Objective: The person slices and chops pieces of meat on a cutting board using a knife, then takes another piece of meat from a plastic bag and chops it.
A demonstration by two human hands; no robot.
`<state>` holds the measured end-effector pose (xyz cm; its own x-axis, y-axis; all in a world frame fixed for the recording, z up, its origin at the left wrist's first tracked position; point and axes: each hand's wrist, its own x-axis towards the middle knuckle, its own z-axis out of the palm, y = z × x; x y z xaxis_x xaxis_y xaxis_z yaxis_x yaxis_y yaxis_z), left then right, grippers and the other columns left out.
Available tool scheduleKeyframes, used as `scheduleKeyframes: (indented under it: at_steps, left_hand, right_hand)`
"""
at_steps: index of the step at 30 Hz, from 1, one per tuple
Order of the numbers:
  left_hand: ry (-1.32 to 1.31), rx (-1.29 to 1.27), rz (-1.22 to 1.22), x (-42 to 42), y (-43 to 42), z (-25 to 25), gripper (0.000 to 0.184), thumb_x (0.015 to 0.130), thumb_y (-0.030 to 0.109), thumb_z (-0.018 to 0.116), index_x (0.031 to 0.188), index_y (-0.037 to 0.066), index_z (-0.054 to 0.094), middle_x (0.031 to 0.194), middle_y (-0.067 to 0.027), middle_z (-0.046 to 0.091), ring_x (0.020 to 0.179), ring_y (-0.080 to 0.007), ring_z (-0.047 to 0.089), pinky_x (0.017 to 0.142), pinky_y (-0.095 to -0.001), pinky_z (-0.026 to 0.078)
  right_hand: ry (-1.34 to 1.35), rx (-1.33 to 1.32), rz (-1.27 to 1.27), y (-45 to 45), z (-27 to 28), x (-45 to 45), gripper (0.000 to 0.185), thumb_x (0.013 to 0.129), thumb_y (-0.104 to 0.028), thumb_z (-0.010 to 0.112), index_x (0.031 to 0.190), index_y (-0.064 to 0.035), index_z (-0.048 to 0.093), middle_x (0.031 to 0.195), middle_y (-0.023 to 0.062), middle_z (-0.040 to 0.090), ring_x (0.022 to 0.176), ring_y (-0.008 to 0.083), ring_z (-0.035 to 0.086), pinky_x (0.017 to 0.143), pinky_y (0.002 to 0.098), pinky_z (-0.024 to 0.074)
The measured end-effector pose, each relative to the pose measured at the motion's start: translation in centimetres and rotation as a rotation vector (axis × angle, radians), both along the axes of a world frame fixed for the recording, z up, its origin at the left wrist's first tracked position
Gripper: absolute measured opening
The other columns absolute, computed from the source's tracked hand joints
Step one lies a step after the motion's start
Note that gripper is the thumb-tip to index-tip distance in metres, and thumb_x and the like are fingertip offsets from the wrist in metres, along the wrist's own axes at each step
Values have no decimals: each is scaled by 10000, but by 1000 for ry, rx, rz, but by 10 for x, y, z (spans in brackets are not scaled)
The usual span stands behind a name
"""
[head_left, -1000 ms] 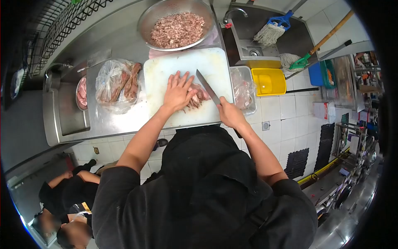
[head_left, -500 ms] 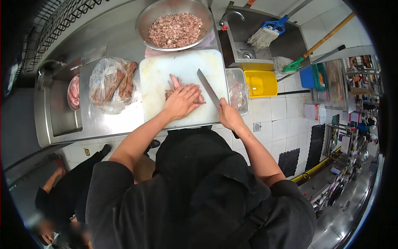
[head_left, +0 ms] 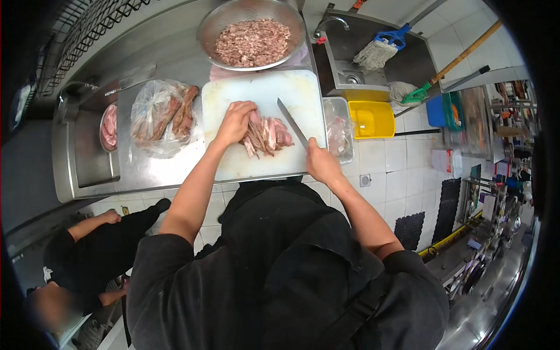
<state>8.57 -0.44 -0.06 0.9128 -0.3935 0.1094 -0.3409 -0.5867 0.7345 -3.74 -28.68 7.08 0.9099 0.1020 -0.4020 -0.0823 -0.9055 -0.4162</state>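
Note:
Sliced strips of meat (head_left: 267, 135) lie in a pile on the white cutting board (head_left: 227, 166). My left hand (head_left: 235, 121) rests at the pile's left side, its fingers together and bent against the meat; whether it grips any strip is hidden. On the board's right side, my right hand (head_left: 321, 160) is wrapped round the handle of a knife (head_left: 293, 123). The blade points up and to the left, apart from the meat. Behind the board stands a metal colander (head_left: 206, 36) with chopped meat (head_left: 254, 42) in it.
A plastic bag of meat (head_left: 160, 116) lies left of the board, beside a sink (head_left: 96, 166) holding a bowl of meat (head_left: 109, 127). To the right are a clear container (head_left: 344, 131), a yellow bucket (head_left: 372, 119) and mops (head_left: 376, 53). Another person (head_left: 93, 251) is at lower left.
My left hand has moved from on top of the meat to its left side, and its fingers have drawn together. The strips now show in a pile. My right hand still holds the knife.

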Motion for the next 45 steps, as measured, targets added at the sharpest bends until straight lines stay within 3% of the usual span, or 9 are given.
scheduleKeyframes:
  at_steps: [4, 11, 16, 20, 23, 26, 32, 38, 45]
  left_hand:
    - [-28, 292, -119, 9, 1, 12, 377, 920, 27, 561, 1244, 164, 696, 1381, -58, 567, 1210, -337, 479, 1087, -416, 404]
    - [97, 479, -413, 42, 0, 41, 224, 874, 43, 656, 1078, 123, 701, 1353, -47, 570, 1211, -326, 464, 1034, -399, 421]
    - [188, 160, -290, 45, 4, 44, 144, 883, 74, 689, 1026, 54, 679, 977, -104, 704, 952, -307, 630, 881, -393, 506]
    - [137, 39, -301, 44, 10, 56, 144, 887, 78, 694, 1029, 55, 702, 912, -123, 704, 843, -320, 652, 818, -396, 529]
    - [470, -20, -421, 35, 10, 59, 147, 887, 84, 697, 1029, 77, 736, 974, -110, 711, 942, -312, 642, 869, -397, 515]
    - [167, 323, -479, 17, -4, 58, 220, 873, 97, 715, 1086, 129, 761, 1159, -64, 689, 1167, -302, 576, 1008, -401, 453]
    - [-50, 194, -384, 0, -6, 30, 385, 966, 328, 623, 1290, 126, 674, 1415, -101, 591, 1389, -324, 460, 1132, -502, 338]
    - [-341, 513, -396, -35, -45, 10, 640, 1017, 528, 457, 1482, 88, 479, 1580, -134, 421, 1478, -303, 358, 1182, -508, 281]
    - [-274, 471, -287, -52, -37, 10, 641, 1019, 509, 469, 1478, 61, 481, 1577, -135, 428, 1489, -301, 344, 1189, -478, 282]
  right_hand:
    - [23, 0, -7, 1, 0, 0, 190, 948, -106, 479, 1106, -8, 444, 834, 325, 686, 796, 523, 678, 746, 620, 519]
    - [17, -5, -2, 3, 1, 1, 185, 967, -130, 477, 1109, -14, 445, 839, 315, 690, 807, 528, 675, 738, 625, 509]
    - [-8, 22, -6, 3, 5, -1, 163, 994, -132, 453, 1097, -6, 449, 823, 320, 683, 801, 525, 672, 729, 623, 508]
    - [-23, 21, -7, 3, 1, -2, 170, 997, -139, 455, 1096, -1, 450, 813, 321, 681, 786, 526, 670, 722, 624, 509]
    - [-32, 21, -7, 3, 2, -2, 175, 1000, -147, 459, 1094, 1, 452, 808, 318, 683, 775, 526, 671, 718, 624, 512]
    - [-18, 20, -11, 4, 3, -1, 177, 1005, -156, 460, 1097, -5, 453, 821, 318, 686, 787, 523, 674, 727, 625, 512]
    - [22, -20, -23, 7, 8, -2, 180, 1013, -169, 458, 1105, -15, 453, 856, 308, 695, 827, 519, 678, 764, 625, 509]
    - [15, -3, -39, 6, 3, 1, 172, 1016, -169, 452, 1104, -21, 449, 854, 304, 695, 831, 513, 678, 753, 621, 508]
    - [-20, -18, 1, 5, 1, -2, 177, 1020, -189, 450, 1102, -32, 441, 821, 290, 693, 778, 508, 679, 714, 626, 508]
